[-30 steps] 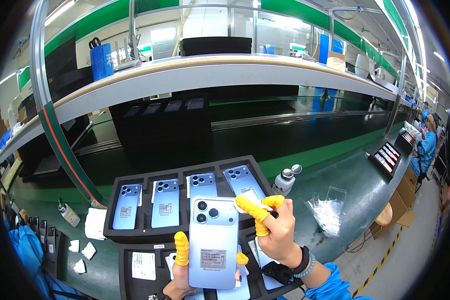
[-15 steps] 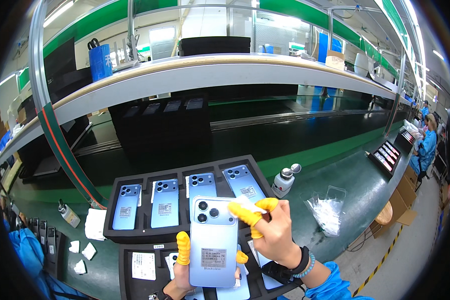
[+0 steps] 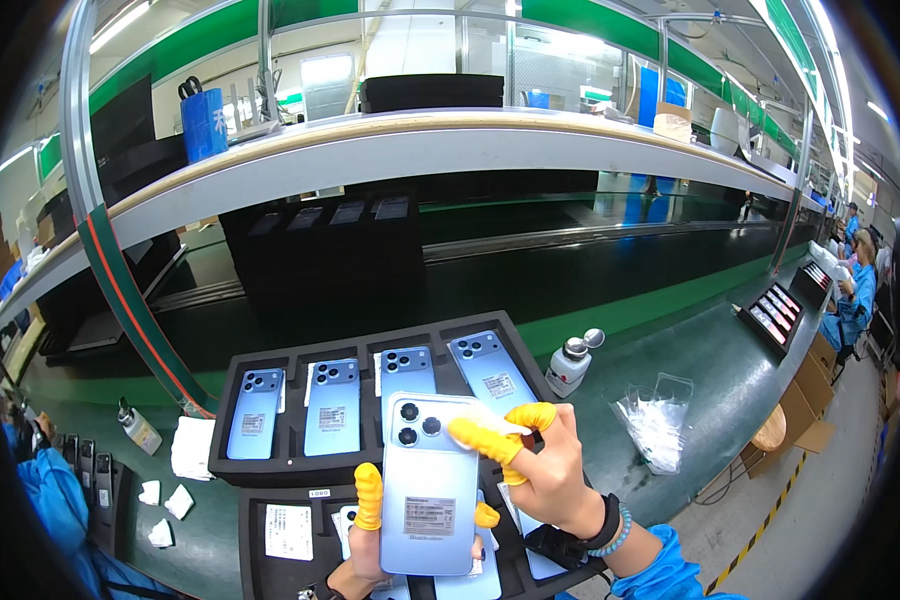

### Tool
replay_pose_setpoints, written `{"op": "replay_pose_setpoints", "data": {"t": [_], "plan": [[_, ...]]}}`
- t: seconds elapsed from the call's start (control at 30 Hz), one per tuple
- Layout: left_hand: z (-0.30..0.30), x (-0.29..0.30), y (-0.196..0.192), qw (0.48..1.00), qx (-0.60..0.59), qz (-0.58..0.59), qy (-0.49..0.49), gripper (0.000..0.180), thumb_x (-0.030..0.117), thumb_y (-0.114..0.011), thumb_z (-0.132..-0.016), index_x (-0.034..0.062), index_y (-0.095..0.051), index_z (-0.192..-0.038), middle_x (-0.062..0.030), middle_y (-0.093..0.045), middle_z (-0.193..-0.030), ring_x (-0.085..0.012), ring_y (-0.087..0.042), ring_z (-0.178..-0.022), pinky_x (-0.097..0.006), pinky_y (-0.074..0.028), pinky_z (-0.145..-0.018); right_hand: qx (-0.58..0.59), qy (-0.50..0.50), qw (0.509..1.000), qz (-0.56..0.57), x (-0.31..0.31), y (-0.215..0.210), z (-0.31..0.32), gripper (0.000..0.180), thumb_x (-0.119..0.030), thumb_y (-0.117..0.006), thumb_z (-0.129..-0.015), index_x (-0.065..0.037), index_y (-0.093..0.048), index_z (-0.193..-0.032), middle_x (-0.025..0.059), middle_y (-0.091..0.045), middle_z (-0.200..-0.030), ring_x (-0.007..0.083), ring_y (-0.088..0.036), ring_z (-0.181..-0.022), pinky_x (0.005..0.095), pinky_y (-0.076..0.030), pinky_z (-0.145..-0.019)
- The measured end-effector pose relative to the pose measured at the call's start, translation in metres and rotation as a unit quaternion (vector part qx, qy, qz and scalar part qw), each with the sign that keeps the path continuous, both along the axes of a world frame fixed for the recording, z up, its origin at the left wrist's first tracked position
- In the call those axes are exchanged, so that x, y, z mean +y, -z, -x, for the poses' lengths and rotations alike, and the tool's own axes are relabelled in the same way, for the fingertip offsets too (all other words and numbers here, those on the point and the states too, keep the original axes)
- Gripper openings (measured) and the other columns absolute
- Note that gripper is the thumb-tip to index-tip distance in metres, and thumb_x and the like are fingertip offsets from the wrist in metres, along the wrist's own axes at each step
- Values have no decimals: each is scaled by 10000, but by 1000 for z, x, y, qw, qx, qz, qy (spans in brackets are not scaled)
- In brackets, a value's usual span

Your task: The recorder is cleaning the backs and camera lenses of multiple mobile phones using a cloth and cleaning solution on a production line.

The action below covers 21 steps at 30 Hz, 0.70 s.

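Note:
A light blue smartphone (image 3: 410, 480) stands upright, back toward me, with three camera lenses and a grey label. My left hand (image 3: 366, 552) grips its lower sides, yellow finger cots on the fingertips. My right hand (image 3: 552, 475), also in yellow finger cots, pinches a small white wipe (image 3: 516, 430) and presses at the phone's upper right, beside the lenses. Most of the wipe is hidden by the fingers. Behind the phone, a black foam tray (image 3: 288, 462) holds several blue phones, backs up. A nearer black tray (image 3: 255, 560) lies under my hands with more phones and a white printed card (image 3: 288, 532).
Right of the trays stand a white pump bottle (image 3: 568, 368) and a clear bag of white wipes (image 3: 655, 430). At left are another bottle (image 3: 138, 428), a white cloth stack (image 3: 190, 448) and crumpled wipes (image 3: 179, 502). A shelf (image 3: 450, 150) spans above. Co-workers in blue sit at both sides.
My right fingers have slid slightly left and down on the phone's back, and less of the wipe shows. My left hand keeps its hold. The co-worker's hand at left has come into view.

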<state>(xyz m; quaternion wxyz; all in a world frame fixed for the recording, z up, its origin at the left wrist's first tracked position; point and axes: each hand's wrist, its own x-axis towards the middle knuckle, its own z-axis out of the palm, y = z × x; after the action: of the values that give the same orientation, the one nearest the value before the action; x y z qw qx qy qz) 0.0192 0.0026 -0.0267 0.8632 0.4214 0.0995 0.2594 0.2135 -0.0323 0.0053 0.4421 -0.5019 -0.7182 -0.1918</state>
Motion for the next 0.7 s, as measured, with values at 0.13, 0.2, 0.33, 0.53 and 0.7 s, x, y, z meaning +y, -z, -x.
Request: {"op": "replay_pose_setpoints", "data": {"t": [0.13, 0.2, 0.33, 0.53, 0.7], "plan": [[-1, -2, 2, 999, 50, -7, -4, 913, 777, -215, -773, 101, -251, -1386, -204, -484, -1218, -313, -576, -986, -415, -471, -844, -70, -28, 997, 13, 3, -1, 2, 327, -113, -691, -699, -116, -689, -1025, 81, -569, -883, 170, -508, -801, 331, -331, -711], [-1, -2, 10, 998, 45, -30, 17, 839, 711, -238, -826, 70, -270, -1367, -184, -493, -1201, -299, -578, -990, -421, -463, -869, -93, -20, 995, 19, 4, -1, 5, 332, -112, -685, -705, -117, -684, -1037, 81, -569, -882, 171, -510, -799, 334, -332, -711], [1, 0, 20, 998, 46, -47, -4, 803, 679, -226, -851, 57, -272, -1357, -176, -487, -1207, -291, -582, -986, -418, -468, -871, -138, -9, 990, 37, 1, -4, 14, 395, -64, -660, -675, -127, -664, -1065, 62, -561, -845, 166, -507, -758, 324, -330, -704], [-3, -1, 1, 996, 84, -19, -34, 883, 755, -184, -794, 93, -263, -1372, -167, -486, -1222, -296, -577, -1016, -414, -472, -875, -141, -47, 988, 52, -1, -4, 14, 476, -21, -646, -627, -148, -655, -1086, 48, -581, -839, 161, -498, -713, 316, -331, -698], [-2, -2, 3, 996, 78, -8, -50, 920, 800, -163, -747, 145, -266, -1385, -175, -494, -1232, -295, -562, -1057, -418, -486, -866, -11, -57, 998, 12, -4, -1, 9, 397, -26, -652, -664, -120, -678, -1049, 69, -586, -837, 177, -513, -743, 322, -331, -701]]}}
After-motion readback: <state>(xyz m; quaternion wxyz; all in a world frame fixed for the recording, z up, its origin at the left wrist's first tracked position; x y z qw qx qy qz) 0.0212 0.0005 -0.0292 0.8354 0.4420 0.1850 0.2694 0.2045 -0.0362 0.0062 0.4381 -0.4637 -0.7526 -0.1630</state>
